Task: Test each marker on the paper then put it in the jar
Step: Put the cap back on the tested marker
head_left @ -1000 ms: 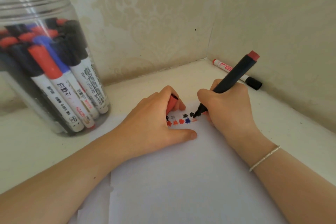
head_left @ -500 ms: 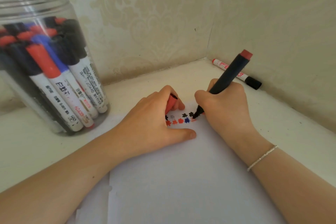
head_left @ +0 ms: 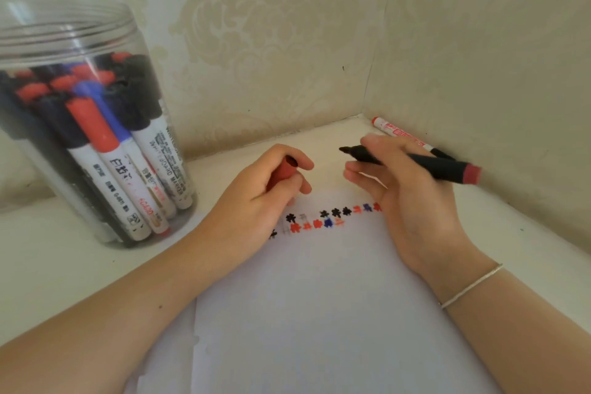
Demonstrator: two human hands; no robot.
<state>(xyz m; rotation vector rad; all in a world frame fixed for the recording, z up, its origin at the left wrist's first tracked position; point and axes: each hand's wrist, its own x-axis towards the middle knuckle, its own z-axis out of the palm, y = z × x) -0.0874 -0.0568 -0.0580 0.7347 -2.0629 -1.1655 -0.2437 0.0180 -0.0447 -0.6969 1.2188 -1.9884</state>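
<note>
Marker (head_left: 415, 163) now off paper (head_left: 319, 313), beside jar (head_left: 80, 125)

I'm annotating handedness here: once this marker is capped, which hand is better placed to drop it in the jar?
Probably the left hand. The jar stands on its side, with nothing between them. The right hand holds the marker, but would have to cross over the paper and the left arm. The left holds only the red cap.

Right hand (head_left: 412, 189): lifted off the paper (head_left: 319, 313), black marker (head_left: 415, 163) now level, tip pointing left.
Left hand (head_left: 256, 201): raised, red cap (head_left: 283, 171) opening turned toward the tip.
</note>
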